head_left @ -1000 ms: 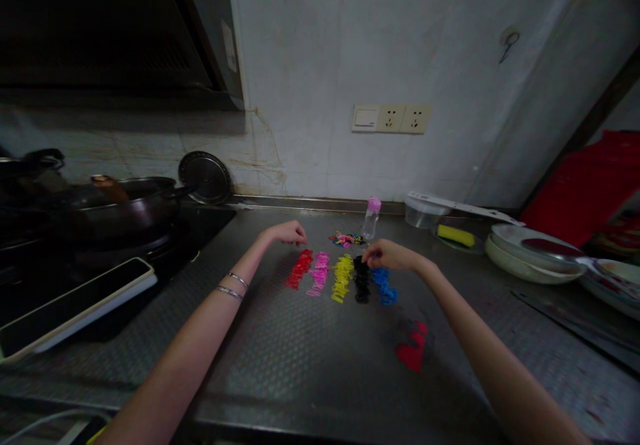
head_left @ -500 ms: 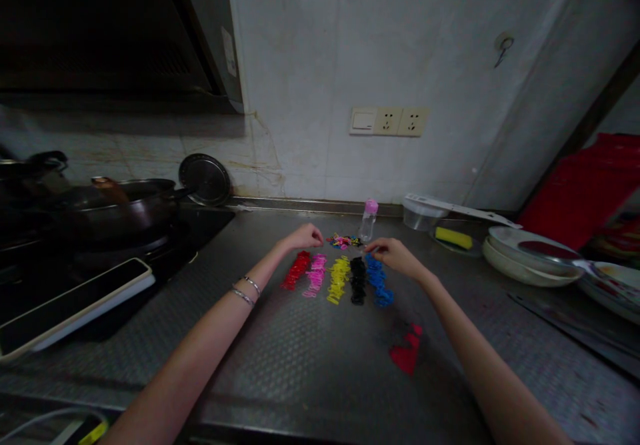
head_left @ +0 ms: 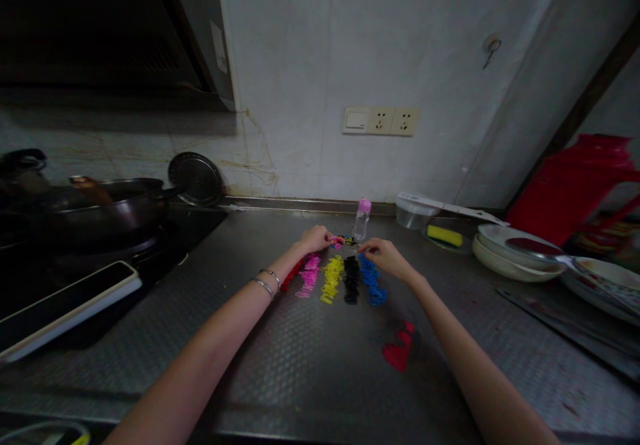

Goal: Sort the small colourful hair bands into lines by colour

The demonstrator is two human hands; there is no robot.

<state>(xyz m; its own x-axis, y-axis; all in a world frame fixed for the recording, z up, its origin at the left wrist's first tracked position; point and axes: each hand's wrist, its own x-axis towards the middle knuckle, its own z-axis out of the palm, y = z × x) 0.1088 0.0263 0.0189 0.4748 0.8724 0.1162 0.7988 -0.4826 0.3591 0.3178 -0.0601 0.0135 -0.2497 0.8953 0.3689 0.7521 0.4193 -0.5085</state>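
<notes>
Small rubber bands lie in columns by colour: red [head_left: 286, 283], pink [head_left: 309, 275], yellow [head_left: 331, 279], black [head_left: 351, 279] and blue [head_left: 373, 281]. Behind them is a mixed pile of coloured bands [head_left: 338, 241]. My left hand [head_left: 315, 238] is at the left edge of that pile, fingers pinched together, its wrist partly covering the red column. Above the tops of the black and blue columns, my right hand [head_left: 385, 257] holds its fingertips together. Anything inside either pinch is too small to make out. A clear bottle with a pink cap [head_left: 362, 221] stands just behind the pile.
A red heart-shaped mark [head_left: 399, 351] shows on the metal counter [head_left: 280, 365]. To the right are a clear tub [head_left: 415, 214], a yellow sponge [head_left: 445, 235], stacked bowls [head_left: 515, 263] and a red jug [head_left: 570, 191]. Leftward, a pan [head_left: 110, 211] sits on the stove beside a white-edged device [head_left: 70, 308].
My left hand has moved right, from beside the mixed pile to its edge, now covering part of the red bands. My right hand stays by the blue and black columns. The view has shifted slightly.
</notes>
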